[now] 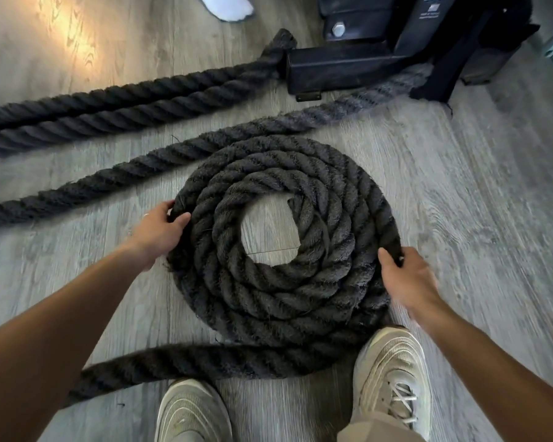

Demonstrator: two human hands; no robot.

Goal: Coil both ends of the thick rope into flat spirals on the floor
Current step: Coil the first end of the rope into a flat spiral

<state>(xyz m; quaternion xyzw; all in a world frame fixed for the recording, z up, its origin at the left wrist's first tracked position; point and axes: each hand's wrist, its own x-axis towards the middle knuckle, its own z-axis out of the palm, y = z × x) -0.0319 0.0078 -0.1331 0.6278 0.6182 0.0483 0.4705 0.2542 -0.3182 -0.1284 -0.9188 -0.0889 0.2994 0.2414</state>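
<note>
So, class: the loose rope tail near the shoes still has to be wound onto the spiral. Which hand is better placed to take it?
Probably the left hand. The tail trails off lower left under that forearm, while the right hand grips the spiral on its far side.

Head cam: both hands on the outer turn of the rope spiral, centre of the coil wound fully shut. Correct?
Not quite. The head view shows the spiral's centre open: bare wood floor shows through a gap in the middle of the rope spiral. The rest stands: left hand and right hand both grip the outer turn.
</note>
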